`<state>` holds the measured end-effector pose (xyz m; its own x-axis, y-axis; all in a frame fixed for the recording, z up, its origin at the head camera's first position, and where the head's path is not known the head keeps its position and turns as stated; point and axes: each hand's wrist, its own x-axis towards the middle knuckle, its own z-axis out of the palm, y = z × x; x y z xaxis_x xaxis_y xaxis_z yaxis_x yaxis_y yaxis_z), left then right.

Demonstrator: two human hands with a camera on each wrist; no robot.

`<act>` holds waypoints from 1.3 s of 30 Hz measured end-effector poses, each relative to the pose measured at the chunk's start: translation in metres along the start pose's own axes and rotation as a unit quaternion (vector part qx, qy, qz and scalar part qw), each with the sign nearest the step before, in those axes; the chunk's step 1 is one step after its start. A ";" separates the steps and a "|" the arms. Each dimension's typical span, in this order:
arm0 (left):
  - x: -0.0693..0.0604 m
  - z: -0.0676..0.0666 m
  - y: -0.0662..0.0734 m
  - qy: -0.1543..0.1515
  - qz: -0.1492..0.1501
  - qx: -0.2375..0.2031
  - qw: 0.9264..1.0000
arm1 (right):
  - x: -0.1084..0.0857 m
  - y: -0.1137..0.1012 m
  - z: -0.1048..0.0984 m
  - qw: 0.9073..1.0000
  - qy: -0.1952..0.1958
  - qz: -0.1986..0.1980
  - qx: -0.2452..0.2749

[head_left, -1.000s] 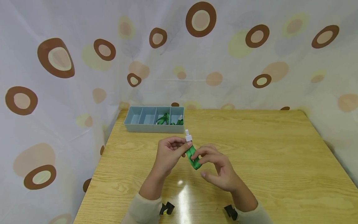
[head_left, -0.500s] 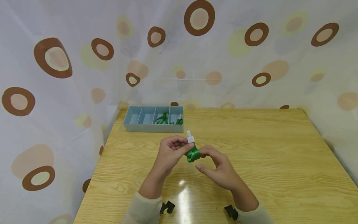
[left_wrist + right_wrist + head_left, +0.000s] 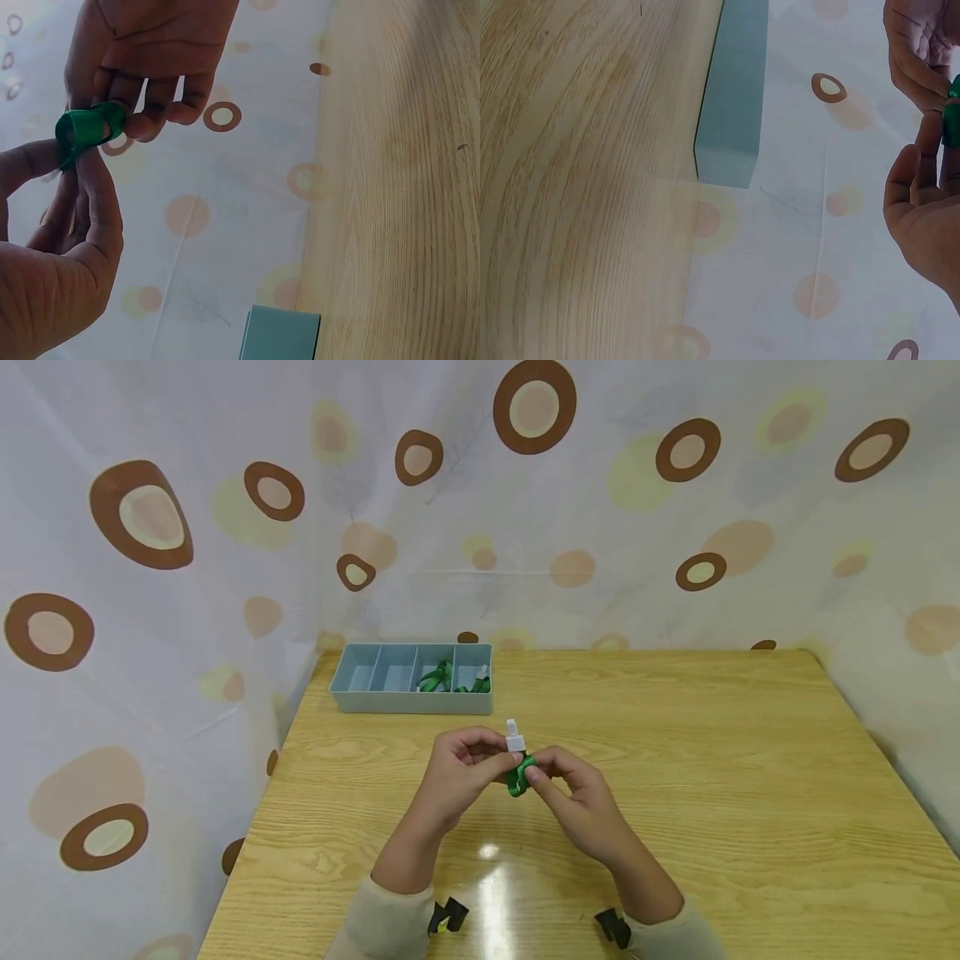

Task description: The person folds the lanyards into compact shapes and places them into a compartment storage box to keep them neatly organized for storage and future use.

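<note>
A green ribbon lanyard [image 3: 516, 783], folded into a small bundle, is held between both hands over the table. Its white plastic clip [image 3: 515, 742] points up and away from the person. My left hand [image 3: 459, 772] pinches the ribbon just below the clip, thumb on top. From the other side, my right hand [image 3: 581, 797] pinches the folded ribbon between thumb and forefinger. In the left wrist view, the ribbon [image 3: 86, 129] forms a rolled loop between the fingertips. The right wrist view catches only a sliver of the ribbon [image 3: 951, 124] at its edge.
A blue-grey tray [image 3: 411, 702] with several compartments stands at the table's back left. Its two right compartments hold green ribbon [image 3: 437, 677], with a white piece in the rightmost. A patterned cloth [image 3: 525, 527] hangs behind the wooden table [image 3: 712, 777].
The hanging ribbon loop has been folded up shorter below the clip. My right thumb has closed in from being apart and now pinches the ribbon.
</note>
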<state>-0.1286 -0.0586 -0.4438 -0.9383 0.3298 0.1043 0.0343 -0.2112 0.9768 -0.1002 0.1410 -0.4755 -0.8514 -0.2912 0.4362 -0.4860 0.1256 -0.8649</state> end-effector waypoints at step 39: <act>0.002 -0.008 -0.016 0.036 -0.032 0.144 0.988 | 0.011 0.014 -0.017 0.984 0.080 0.159 0.012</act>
<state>-0.1331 -0.0618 -0.4604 -0.9634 0.2654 0.0373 0.0612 0.0823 0.9947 -0.1200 0.1560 -0.4783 -0.9808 -0.0869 0.1748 -0.1871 0.1626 -0.9688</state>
